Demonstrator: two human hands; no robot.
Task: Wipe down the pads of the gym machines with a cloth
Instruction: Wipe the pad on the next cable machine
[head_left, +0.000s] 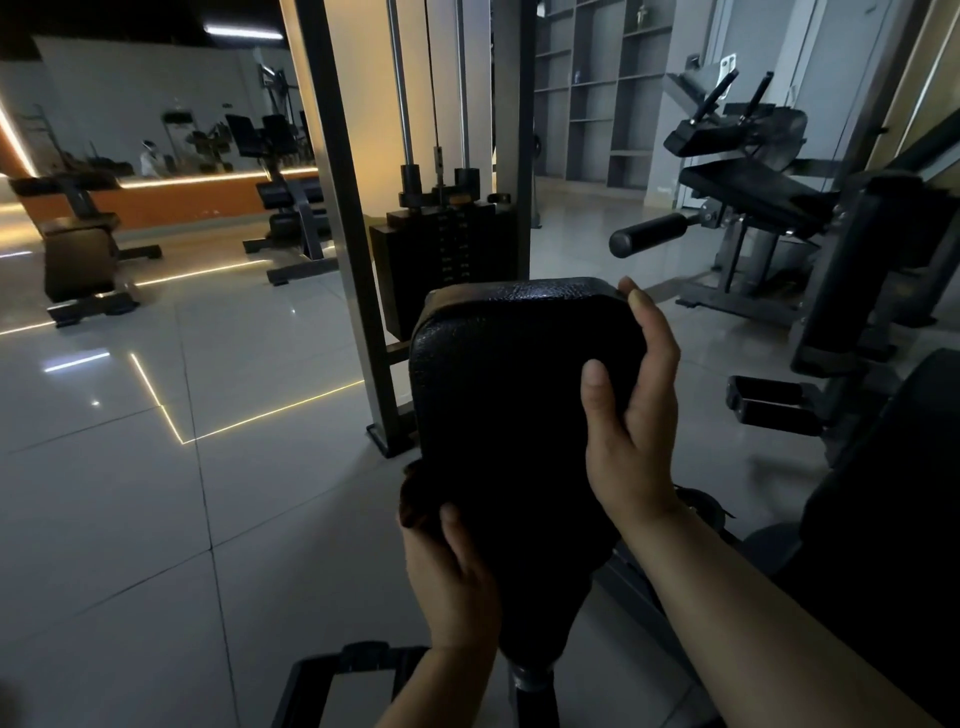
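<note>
A black padded seat (509, 395) on a post fills the middle of the head view. My right hand (636, 410) grips the pad's right edge, thumb on top and fingers wrapped around the side. Low on the pad's left edge, my left hand (449, 577) presses a dark cloth (415, 493) against the pad; the cloth is bunched and partly hidden under my fingers.
The weight stack (441, 249) and grey frame uprights stand just behind the pad. A leg machine (748, 202) with a roller pad stands at right, benches (78, 244) at left. Glossy tiled floor (156, 467) spreads to the left. A dark metal base (332, 686) lies below.
</note>
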